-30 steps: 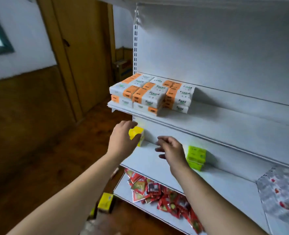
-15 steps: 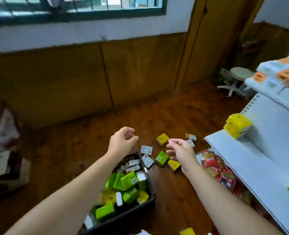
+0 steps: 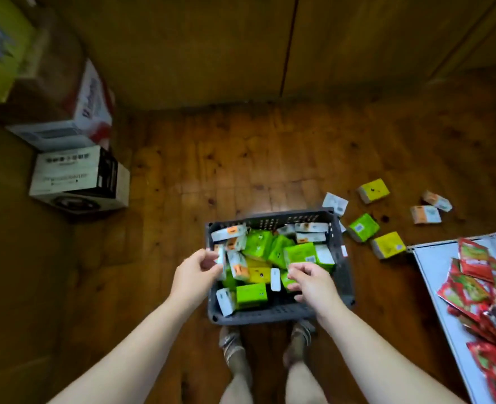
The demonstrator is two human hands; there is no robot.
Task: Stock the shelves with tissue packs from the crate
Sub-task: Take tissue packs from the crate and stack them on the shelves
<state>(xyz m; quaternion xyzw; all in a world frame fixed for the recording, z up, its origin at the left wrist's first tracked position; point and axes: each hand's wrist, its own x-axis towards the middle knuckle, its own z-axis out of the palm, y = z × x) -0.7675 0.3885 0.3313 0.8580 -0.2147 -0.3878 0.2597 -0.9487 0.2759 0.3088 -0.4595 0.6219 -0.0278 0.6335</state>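
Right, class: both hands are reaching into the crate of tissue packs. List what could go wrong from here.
1. Loose packs lie on the floor between crate and shelf; a step there could crush one.
2. The crate sits right at the feet; turning could mean a trip.
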